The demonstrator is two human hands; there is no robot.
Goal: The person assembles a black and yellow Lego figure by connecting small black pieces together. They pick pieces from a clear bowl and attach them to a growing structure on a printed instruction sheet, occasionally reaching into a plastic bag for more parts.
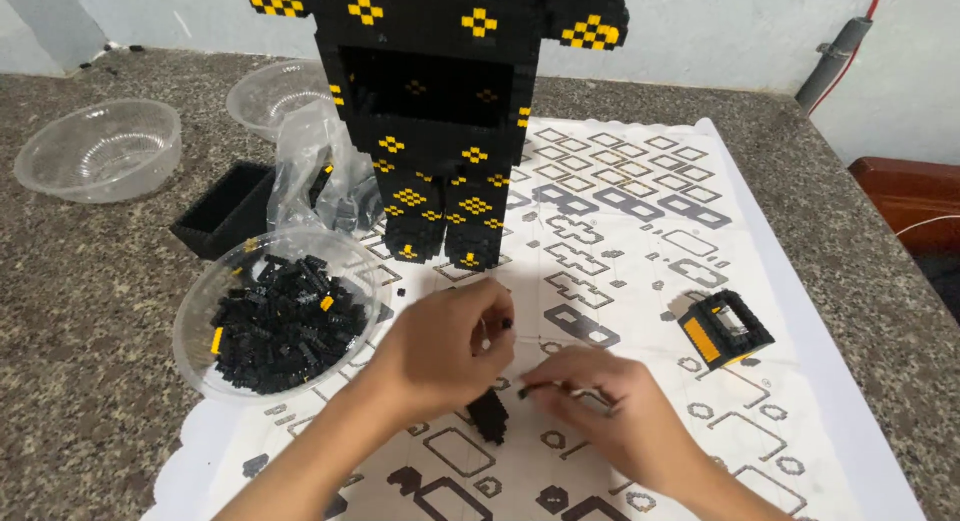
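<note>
Near the front edge of the white instruction sheet [640, 281], the left hand [445, 351] and the right hand [600, 406] meet over a small black brick piece [488, 416] that stands on the sheet between them. The left hand is curled, its fingertips pinched together on something very small that I cannot make out. The right hand lies low with fingers closed around a thin dark tool or brick; what it is I cannot tell. To the left of the sheet, a clear bowl of black bricks [280, 321] sits on the table [90, 311], with a few yellow bricks in it. On the right part of the sheet rests a small black and orange box-shaped build [724, 328]. Farther back on the sheet stands a tall black brick figure [440, 111] with yellow diamond patterns, a crumpled plastic bag [315, 171] and a black tray [222, 211] to its left. Beyond the sheet's far left corner are two empty clear bowls [98, 149].
</note>
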